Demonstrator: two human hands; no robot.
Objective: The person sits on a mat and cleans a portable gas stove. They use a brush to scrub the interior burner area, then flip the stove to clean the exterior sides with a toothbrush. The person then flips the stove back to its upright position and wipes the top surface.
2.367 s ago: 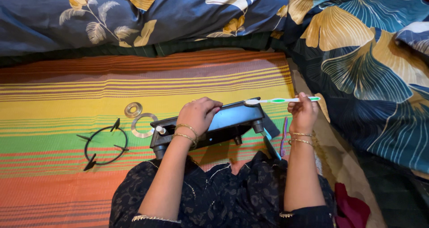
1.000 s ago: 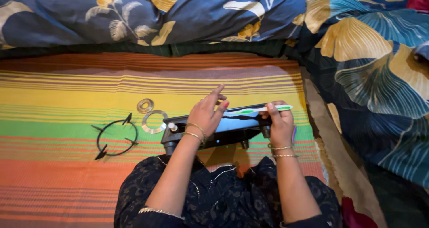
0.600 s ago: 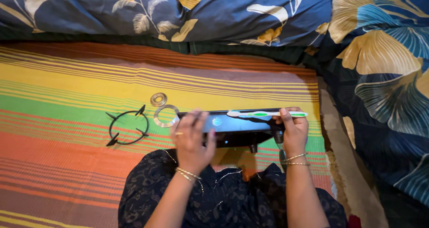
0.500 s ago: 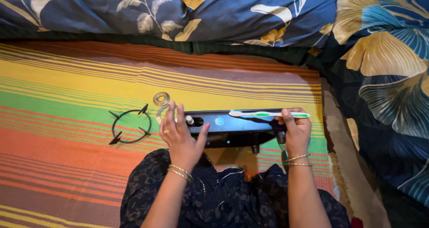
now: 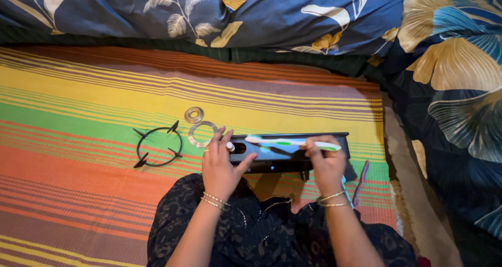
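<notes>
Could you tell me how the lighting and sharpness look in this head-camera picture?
Head view: warm, even light; a bluish glare on the glossy black stove top; the left hand and right hand are slightly soft; the frame's right edge falls dark.

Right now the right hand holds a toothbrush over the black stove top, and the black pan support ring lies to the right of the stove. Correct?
Not quite. In the head view the pan support ring lies left of the stove top, on the striped mat. The right hand does hold the toothbrush over it.
</notes>
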